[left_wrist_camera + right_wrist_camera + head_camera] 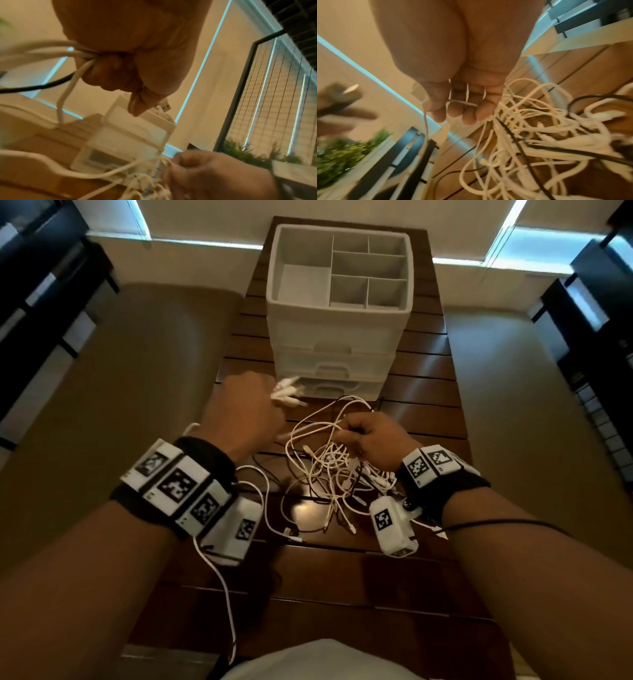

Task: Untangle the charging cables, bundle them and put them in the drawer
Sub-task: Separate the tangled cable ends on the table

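White and black charging cables (337,470) lay in a loose tangle on the dark slatted bench (342,583), just in front of the drawer unit (337,313), whose three drawers all appeared closed. The left hand (245,412), closed in a fist, gripped several white cables, their plug ends (289,395) fanning out close to the bottom drawer (337,388). The right hand (371,440) pinched strands at the top of the tangle, fingers curled, with thin cable running across them in the right wrist view. The step in hand was judged to be separation: the gathered cables were being drawn clear while the tangle was steadied. To do it well, the pull would best be slow and along each cable's own run, with the right hand loosening loops rather than clamping them, since a hard tug would likely tighten knots. Plugs should be fed back through loops one at a time. No bundling had begun.
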A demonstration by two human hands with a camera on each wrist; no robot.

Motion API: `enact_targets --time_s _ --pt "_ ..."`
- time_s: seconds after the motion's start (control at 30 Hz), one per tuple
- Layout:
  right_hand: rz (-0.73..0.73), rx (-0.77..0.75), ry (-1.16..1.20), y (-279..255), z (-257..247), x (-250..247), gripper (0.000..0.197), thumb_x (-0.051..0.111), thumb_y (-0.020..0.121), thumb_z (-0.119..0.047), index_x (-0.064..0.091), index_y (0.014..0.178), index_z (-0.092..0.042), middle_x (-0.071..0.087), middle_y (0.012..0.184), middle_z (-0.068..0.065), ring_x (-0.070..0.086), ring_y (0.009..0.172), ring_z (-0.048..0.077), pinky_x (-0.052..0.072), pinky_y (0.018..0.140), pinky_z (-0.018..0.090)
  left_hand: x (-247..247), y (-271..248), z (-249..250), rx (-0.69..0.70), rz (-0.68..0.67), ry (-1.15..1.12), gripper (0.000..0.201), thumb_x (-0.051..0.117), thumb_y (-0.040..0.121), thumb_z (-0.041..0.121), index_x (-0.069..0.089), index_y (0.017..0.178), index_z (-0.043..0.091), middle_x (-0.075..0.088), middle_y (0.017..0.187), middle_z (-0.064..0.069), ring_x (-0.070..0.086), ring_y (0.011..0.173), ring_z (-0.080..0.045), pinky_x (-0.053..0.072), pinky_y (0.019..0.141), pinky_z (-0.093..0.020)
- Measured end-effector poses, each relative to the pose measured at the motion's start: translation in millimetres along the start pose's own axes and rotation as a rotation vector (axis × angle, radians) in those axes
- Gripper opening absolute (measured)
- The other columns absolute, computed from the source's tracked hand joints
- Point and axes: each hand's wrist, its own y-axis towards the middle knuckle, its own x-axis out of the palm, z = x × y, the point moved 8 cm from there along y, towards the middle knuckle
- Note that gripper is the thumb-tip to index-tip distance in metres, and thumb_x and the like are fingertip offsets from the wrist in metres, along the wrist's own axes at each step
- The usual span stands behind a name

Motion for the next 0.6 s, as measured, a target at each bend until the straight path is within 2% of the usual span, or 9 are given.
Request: enact_targets --time_s 0.07,0.1,0.17,0.23,0.3,0.37,0.43,0.53,0.6 --pt "-0.023 -0.065 0.024 1 -20 3 0.025 0.058 0.093 -0.015 0.064 0.071 -0.025 0.054 0.061 -0.004 0.049 0.057 0.011 0.043 0.059 0.029 23 -4 19 0.072 -0.097 -0.162 0.016 0.061 0.089 0.029 0.064 0.085 0.014 0.062 0.076 -0.001 0.059 0.071 -0.021 0.047 0.061 -0.036" --pt "-0.027 -0.096 0.053 0 -29 3 0.021 0.057 0.093 -0.011 0.067 0.075 -0.017 0.054 0.061 -0.003 0.048 0.057 0.011 0.042 0.058 0.027 31 -5 24 0.086 -0.137 -0.219 0.019 0.063 0.088 0.033 0.067 0.086 0.015 0.065 0.076 -0.002 0.061 0.071 -0.022 0.049 0.061 -0.036" --pt "-0.026 -0.129 0.103 -1 -37 0 0.016 0.056 0.093 -0.007 0.064 0.080 -0.002 0.055 0.062 0.001 0.049 0.057 0.009 0.042 0.057 0.023 39 -3 24 0.066 -0.171 -0.250 0.023 0.066 0.088 0.035 0.068 0.079 0.014 0.063 0.069 -0.004 0.060 0.066 -0.023 0.045 0.056 -0.032" --pt "-0.047 -0.091 0.083 -4 -28 1 0.016 0.057 0.094 -0.013 0.063 0.080 -0.008 0.059 0.065 0.000 0.053 0.058 0.008 0.044 0.059 0.021 33 2 17 0.035 -0.152 -0.225 0.024 0.064 0.089 0.033 0.068 0.077 0.012 0.059 0.064 -0.003 0.054 0.058 -0.020 0.037 0.051 -0.030" --pt "-0.095 0.012 0.016 -6 -4 6 0.014 0.058 0.094 -0.020 0.063 0.084 -0.012 0.064 0.070 -0.001 0.059 0.064 0.007 0.047 0.063 0.025 15 9 9 0.005 -0.096 -0.181 0.022 0.064 0.089 0.033 0.065 0.074 0.018 0.054 0.061 0.002 0.049 0.054 -0.013 0.032 0.048 -0.028" --pt "-0.102 0.071 0.009 -7 19 8 0.016 0.058 0.094 -0.021 0.063 0.081 -0.012 0.066 0.076 0.001 0.062 0.071 0.012 0.047 0.068 0.031 -1 15 1 -0.022 -0.074 -0.170 0.017 0.065 0.089 0.032 0.067 0.077 0.020 0.053 0.061 0.002 0.048 0.055 -0.012 0.031 0.048 -0.027" --pt "-0.057 0.089 0.026 -6 30 4 0.021 0.057 0.094 -0.022 0.062 0.074 -0.018 0.069 0.080 0.002 0.061 0.075 0.016 0.047 0.070 0.036 -6 18 -4 -0.039 -0.086 -0.161 0.014 0.065 0.087 0.028 0.071 0.085 0.016 0.056 0.064 0.001 0.049 0.057 -0.014 0.032 0.049 -0.026" --pt "0.029 0.144 0.010 -4 32 -3 0.029 0.052 0.097 -0.031 0.062 0.073 -0.018 0.070 0.082 0.002 0.054 0.062 0.006 0.042 0.064 0.031 -8 17 -11 -0.062 -0.068 -0.086 0.016 0.063 0.088 0.026 0.071 0.084 0.012 0.054 0.064 0.001 0.049 0.057 -0.012 0.031 0.048 -0.026" --pt "0.114 0.138 -0.051 -4 25 -12 0.028 0.051 0.097 -0.034 0.061 0.079 -0.015 0.069 0.080 0.005 0.053 0.057 0.007 0.042 0.061 0.030 -14 14 -15 -0.078 0.004 -0.005 0.014 0.062 0.087 0.026 0.065 0.081 0.013 0.050 0.063 0.003 0.047 0.058 -0.014 0.031 0.049 -0.026"
